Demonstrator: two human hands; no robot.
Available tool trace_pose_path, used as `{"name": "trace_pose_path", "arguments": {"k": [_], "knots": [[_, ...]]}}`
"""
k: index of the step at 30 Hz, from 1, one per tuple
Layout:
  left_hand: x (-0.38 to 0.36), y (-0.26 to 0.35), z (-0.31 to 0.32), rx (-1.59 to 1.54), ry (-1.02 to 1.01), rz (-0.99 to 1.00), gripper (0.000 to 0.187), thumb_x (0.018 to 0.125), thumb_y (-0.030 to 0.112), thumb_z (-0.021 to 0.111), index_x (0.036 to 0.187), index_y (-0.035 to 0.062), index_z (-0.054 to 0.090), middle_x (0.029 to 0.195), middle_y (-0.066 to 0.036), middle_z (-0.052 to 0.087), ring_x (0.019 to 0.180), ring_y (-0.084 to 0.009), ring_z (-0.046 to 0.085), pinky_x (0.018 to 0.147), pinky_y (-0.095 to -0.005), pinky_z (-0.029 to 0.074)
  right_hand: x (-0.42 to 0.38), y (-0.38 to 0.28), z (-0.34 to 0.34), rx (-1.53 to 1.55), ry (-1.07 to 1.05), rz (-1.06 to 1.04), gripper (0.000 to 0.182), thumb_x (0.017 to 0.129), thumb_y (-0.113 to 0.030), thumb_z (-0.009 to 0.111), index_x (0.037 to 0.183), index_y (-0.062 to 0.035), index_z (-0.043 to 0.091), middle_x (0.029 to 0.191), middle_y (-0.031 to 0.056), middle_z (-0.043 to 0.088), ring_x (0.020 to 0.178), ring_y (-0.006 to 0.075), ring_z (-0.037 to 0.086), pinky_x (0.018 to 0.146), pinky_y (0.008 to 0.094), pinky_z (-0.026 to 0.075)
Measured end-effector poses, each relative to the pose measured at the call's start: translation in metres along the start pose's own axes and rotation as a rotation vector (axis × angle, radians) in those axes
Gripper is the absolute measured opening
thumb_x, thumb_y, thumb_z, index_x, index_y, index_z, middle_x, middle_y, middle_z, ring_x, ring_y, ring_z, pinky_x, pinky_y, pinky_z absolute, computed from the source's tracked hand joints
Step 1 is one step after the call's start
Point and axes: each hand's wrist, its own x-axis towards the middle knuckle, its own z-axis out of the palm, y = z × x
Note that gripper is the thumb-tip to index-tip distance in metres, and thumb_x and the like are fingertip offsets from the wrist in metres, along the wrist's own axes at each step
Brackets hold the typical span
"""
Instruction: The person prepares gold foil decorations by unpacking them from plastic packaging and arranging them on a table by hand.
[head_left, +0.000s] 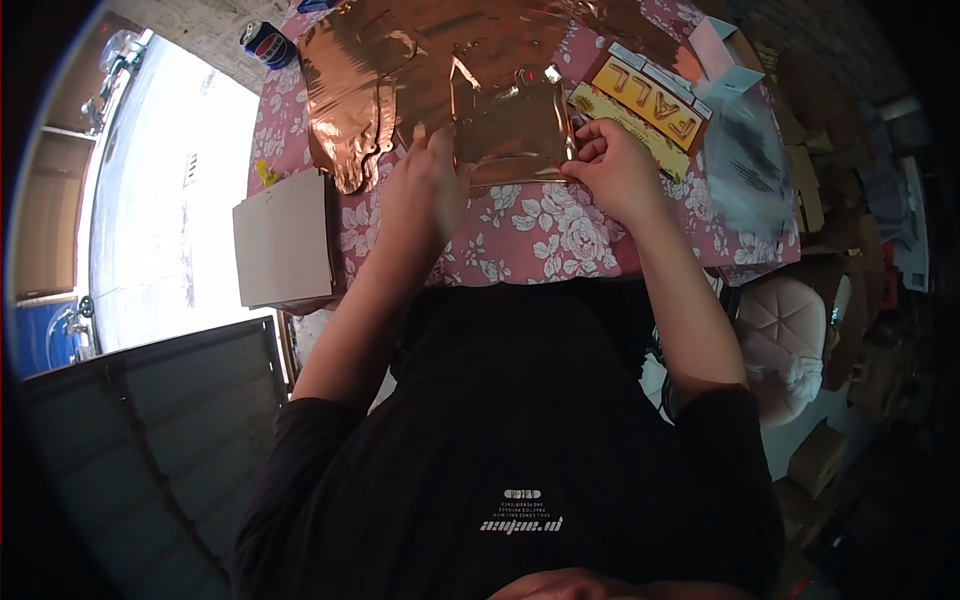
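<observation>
A folded square of shiny copper-coloured foil [510,130] lies near the table's front edge, between my two hands. My left hand [432,190] is at the square's left side; it is slightly blurred, and its fingertips are partly hidden. At the square's lower right edge, my right hand [617,168] pinches the foil between thumb and fingers. Behind and to the left spreads more copper foil [350,70], crumpled, with a wavy cut edge. Right of the square lie printed cards, one yellow [640,138] and one orange with the word FALL [648,98].
A flowered pink tablecloth [575,235] covers the table. Grey-white card sheets [283,240] stack at the front left corner, and a blue can [268,46] stands at the back left. Clear plastic bags [745,165] and a white box [722,58] lie right. A padded chair [785,335] stands beyond.
</observation>
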Motion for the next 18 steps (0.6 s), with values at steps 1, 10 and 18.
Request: {"name": "trace_pose_path", "arguments": {"k": [1,10,18], "knots": [[-0.003,0.006,-0.002,0.000,-0.002,0.000,0.047,0.096,0.018,0.077,0.136,-0.0009,0.064,0.118,-0.028,0.072,0.107,-0.0456,0.073,0.091,-0.0555,0.057,0.001,0.001,0.000,0.001,-0.001,0.002,0.046,0.084,-0.005,0.092,0.123,-0.0022,0.068,0.094,0.0032,0.070,0.085,0.0131,0.067,0.079,0.0312,0.058],[-0.017,0.035,0.040,0.084,-0.078,0.338,0.077,0.104,0.045,0.065,0.163,-0.0014,0.048,0.173,-0.026,0.040,0.164,-0.0408,0.034,0.135,-0.0571,0.021,0.003,0.004,-0.001,-0.064,-0.007,-0.020,0.049,0.085,-0.014,0.094,0.124,-0.0021,0.068,0.095,0.0036,0.071,0.084,0.0133,0.067,0.080,0.0310,0.059],[-0.018,0.028,0.044,0.135,-0.084,0.356,0.081,0.104,0.050,0.063,0.161,-0.0047,0.048,0.173,-0.026,0.041,0.164,-0.0407,0.035,0.135,-0.0576,0.022,0.008,0.056,-0.030,-0.441,0.440,-0.520,0.046,0.094,-0.018,0.083,0.135,-0.0023,0.067,0.123,0.0173,0.078,0.111,0.0420,0.075,0.100,0.0505,0.059]]}}
